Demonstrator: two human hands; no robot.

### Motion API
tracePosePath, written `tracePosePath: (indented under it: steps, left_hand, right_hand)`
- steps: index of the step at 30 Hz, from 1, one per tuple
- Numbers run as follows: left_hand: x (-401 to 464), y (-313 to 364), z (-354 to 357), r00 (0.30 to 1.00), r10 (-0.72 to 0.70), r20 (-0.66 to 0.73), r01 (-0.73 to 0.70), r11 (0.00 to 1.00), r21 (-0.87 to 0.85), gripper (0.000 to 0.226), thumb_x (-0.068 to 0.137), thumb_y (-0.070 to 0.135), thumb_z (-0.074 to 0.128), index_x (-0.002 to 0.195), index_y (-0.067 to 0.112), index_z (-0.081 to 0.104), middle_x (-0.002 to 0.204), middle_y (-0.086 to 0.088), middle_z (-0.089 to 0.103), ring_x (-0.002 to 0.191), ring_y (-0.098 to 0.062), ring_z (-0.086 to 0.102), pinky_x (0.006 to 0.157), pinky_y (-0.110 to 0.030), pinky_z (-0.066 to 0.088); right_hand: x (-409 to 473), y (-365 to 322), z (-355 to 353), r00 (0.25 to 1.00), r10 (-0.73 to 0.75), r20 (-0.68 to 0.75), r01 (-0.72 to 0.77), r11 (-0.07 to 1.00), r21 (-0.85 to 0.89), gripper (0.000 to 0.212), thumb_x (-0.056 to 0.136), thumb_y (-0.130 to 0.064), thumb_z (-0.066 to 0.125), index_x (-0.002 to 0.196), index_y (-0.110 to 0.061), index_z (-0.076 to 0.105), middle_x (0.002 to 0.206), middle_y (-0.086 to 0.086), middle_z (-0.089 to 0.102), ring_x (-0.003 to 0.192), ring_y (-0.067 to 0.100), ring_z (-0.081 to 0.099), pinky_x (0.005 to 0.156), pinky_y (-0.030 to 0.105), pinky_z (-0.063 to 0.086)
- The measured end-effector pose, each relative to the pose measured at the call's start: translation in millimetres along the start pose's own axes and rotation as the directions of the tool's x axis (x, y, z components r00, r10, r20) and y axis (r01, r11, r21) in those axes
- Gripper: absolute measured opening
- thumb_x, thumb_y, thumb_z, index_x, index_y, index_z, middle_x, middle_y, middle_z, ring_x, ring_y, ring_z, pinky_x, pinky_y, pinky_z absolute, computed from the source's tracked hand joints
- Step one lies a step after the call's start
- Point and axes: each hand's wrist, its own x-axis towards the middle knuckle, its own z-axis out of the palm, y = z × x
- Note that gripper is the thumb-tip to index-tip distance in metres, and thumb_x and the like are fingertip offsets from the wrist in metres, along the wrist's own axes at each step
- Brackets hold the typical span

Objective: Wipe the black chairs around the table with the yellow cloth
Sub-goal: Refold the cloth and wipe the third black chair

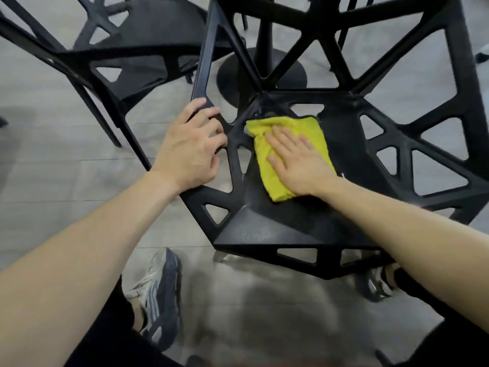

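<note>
A black chair [277, 229] with triangular cut-outs stands right below me, its seat facing up. A folded yellow cloth [307, 131] lies on the seat near the back corner. My right hand [299, 162] presses flat on the cloth with straight fingers. My left hand [190, 147] grips the chair's left frame edge, fingers curled round the bar. A second black chair [143, 56] stands to the upper left.
The black round base [232, 72] and post of the table show behind the chair's backrest. My two shoes [158, 290] stand on the grey floor at the chair's front edge. Another chair's legs [344, 35] are visible at the top right.
</note>
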Motion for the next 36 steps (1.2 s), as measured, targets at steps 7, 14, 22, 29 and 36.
tracePosePath:
  steps: [7, 14, 22, 29, 36]
  left_hand:
    - [4, -2, -3, 1.000, -0.023, 0.000, 0.023, 0.999, -0.048, 0.035, 0.083, 0.014, 0.050, 0.096, 0.012, 0.083, 0.101, -0.007, 0.074, 0.138, -0.034, 0.057, 0.131, -0.052, 0.025]
    - [3, -3, -1, 1.000, 0.005, 0.019, -0.004, 0.999, -0.039, 0.035, 0.082, 0.016, 0.051, 0.098, 0.011, 0.081, 0.102, -0.008, 0.073, 0.138, -0.037, 0.056, 0.132, -0.053, 0.020]
    - [4, -2, -1, 1.000, -0.008, -0.008, 0.007, 1.000, -0.025, 0.034, 0.084, 0.016, 0.051, 0.096, 0.010, 0.082, 0.099, -0.010, 0.072, 0.135, -0.036, 0.059, 0.131, -0.053, 0.023]
    - [1, -3, 2, 1.000, -0.013, -0.020, 0.012, 0.999, -0.045, 0.031, 0.082, 0.012, 0.053, 0.095, 0.011, 0.080, 0.103, -0.009, 0.072, 0.138, -0.036, 0.057, 0.131, -0.053, 0.024]
    - [1, -3, 2, 0.999, -0.009, -0.033, 0.006, 0.998, -0.065, 0.030, 0.083, 0.010, 0.053, 0.096, 0.009, 0.080, 0.111, -0.012, 0.070, 0.138, -0.036, 0.058, 0.131, -0.052, 0.026]
  right_hand:
    - [54, -17, -3, 0.900, 0.435, 0.020, -0.435, 0.897, 0.076, 0.075, 0.104, -0.047, 0.012, 0.170, -0.013, 0.002, 0.179, 0.010, -0.004, 0.165, 0.028, -0.004, 0.132, 0.057, -0.001]
    - [-93, -111, 5, 0.988, 0.069, 0.136, -0.073, 0.997, 0.030, 0.085, 0.101, -0.058, 0.009, 0.170, -0.010, 0.003, 0.178, 0.014, -0.003, 0.165, 0.031, -0.002, 0.132, 0.055, 0.001]
    - [71, -6, -8, 0.890, 0.453, -0.051, -0.450, 0.891, 0.063, 0.081, 0.103, -0.050, 0.017, 0.169, -0.003, 0.006, 0.178, 0.017, 0.000, 0.165, 0.031, -0.001, 0.133, 0.050, 0.000]
    - [-94, -108, 12, 1.000, -0.003, -0.024, 0.005, 0.996, 0.089, 0.070, 0.107, -0.059, 0.022, 0.171, -0.034, 0.007, 0.179, 0.002, 0.001, 0.166, 0.027, 0.000, 0.132, 0.054, 0.001]
    - [83, -21, -3, 0.899, 0.429, -0.088, -0.420, 0.902, 0.105, 0.073, 0.106, -0.057, 0.015, 0.171, -0.025, 0.010, 0.179, 0.006, -0.001, 0.165, 0.029, -0.001, 0.131, 0.057, 0.001]
